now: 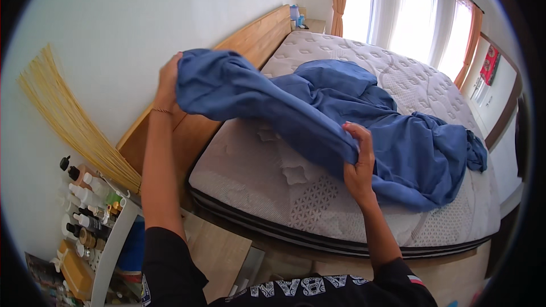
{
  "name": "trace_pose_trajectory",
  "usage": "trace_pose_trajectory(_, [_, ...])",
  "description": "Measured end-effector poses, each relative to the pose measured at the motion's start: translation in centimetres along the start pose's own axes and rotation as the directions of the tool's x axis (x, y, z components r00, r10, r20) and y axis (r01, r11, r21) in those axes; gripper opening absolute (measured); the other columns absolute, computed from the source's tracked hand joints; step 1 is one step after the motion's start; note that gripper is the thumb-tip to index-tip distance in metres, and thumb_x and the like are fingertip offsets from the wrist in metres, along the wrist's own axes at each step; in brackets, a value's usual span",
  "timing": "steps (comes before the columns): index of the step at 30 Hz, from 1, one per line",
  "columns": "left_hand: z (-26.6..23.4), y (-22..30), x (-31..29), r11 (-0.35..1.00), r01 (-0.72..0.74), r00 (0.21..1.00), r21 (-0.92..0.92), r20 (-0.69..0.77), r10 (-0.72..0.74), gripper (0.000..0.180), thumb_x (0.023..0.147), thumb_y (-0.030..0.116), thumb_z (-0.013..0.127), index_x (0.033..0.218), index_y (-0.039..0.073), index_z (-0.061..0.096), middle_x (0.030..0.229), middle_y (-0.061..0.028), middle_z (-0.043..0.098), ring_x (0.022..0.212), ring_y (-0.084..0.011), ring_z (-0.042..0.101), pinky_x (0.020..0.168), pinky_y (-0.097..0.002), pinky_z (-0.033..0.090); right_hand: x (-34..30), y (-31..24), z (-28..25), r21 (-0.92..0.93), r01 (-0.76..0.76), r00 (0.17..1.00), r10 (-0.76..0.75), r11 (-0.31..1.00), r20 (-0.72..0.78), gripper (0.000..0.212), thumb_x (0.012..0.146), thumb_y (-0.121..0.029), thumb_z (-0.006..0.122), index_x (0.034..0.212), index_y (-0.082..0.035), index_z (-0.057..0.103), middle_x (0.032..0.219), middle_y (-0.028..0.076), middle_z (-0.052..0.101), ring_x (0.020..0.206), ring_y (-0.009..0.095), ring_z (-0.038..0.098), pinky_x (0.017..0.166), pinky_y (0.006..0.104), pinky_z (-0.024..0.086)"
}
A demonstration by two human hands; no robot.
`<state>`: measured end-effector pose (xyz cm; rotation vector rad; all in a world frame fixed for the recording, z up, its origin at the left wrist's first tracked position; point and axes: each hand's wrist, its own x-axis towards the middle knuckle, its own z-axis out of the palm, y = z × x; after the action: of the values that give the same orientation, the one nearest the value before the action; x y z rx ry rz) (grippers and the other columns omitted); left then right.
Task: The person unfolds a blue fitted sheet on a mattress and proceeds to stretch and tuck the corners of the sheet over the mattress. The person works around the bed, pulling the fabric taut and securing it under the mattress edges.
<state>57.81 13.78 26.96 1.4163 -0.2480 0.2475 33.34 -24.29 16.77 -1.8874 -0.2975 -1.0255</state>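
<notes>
A crumpled blue bed sheet (409, 142) lies across the middle and right of a bare, pale quilted mattress (250, 170). Its near left part is lifted and stretched between my hands. At the far left, my left hand (169, 79) is closed on one end of the sheet, up beside the wooden headboard (261, 28); the cloth hides some of its fingers. My right hand (359, 165) pinches the sheet's near edge above the mattress, thumb and fingers closed on the fabric. Between the hands the cloth hangs in a long fold, off the mattress.
A bundle of thin yellow sticks (79, 119) leans against the wall at left. Below it, a shelf holds several bottles (91, 196). A light wooden surface (213, 250) stands near my left arm. Windows with orange curtains (339, 0) are beyond the bed; a mirror (497, 91) is at right.
</notes>
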Motion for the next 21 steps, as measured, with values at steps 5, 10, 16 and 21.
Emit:
trace_pose_trajectory(5, [-10.0,-3.7,0.0,0.360,-0.062,0.998,0.931,0.053,0.036,0.055,0.098,0.038,0.041,0.109,-0.012,0.061,0.097,-0.0236,0.070,0.094,-0.0304,0.067,0.080,-0.0402,0.051,-2.1,-1.2,-1.4,-0.307,0.099,0.853,0.078,0.947,0.516,0.041,0.071,0.003,0.058,0.111,-0.007,0.062,0.108,0.020,0.063,0.105,0.035,0.059,0.088,0.0432,0.046])
trace_pose_trajectory(10, [-10.3,-13.2,-7.4,0.695,0.451,0.871,0.560,-0.448,-0.204,0.054,0.100,0.037,0.041,0.116,-0.011,0.059,0.113,-0.0239,0.065,0.104,-0.0311,0.064,0.087,-0.0395,0.049,-7.7,1.5,0.2,-0.431,-0.213,0.303,0.478,0.877,0.824,0.037,0.080,-0.010,0.057,0.116,-0.006,0.061,0.111,0.024,0.061,0.102,0.042,0.059,0.089,0.0476,0.046])
trace_pose_trajectory(16, [-12.0,-19.1,-10.2,0.848,0.518,0.759,-0.112,-0.398,-0.516,0.061,0.100,0.047,0.042,0.134,-0.003,0.050,0.128,-0.0166,0.059,0.113,-0.0258,0.059,0.097,-0.0368,0.046,-12.8,2.3,2.0,-0.019,-0.067,0.454,0.047,0.998,0.890,0.049,0.083,-0.007,0.059,0.132,-0.011,0.055,0.111,0.024,0.062,0.103,0.040,0.060,0.093,0.0440,0.047])
trace_pose_trajectory(21, [-13.2,-14.2,-11.1,0.900,0.197,0.885,-0.388,-0.324,-0.333,0.050,0.099,0.038,0.049,0.133,0.002,0.053,0.133,-0.0117,0.056,0.117,-0.0212,0.056,0.100,-0.0345,0.045,-9.4,-0.2,3.0,0.038,-0.481,0.615,0.307,0.876,0.727,0.053,0.087,-0.002,0.057,0.138,-0.014,0.049,0.132,0.016,0.056,0.117,0.030,0.059,0.098,0.0369,0.047])
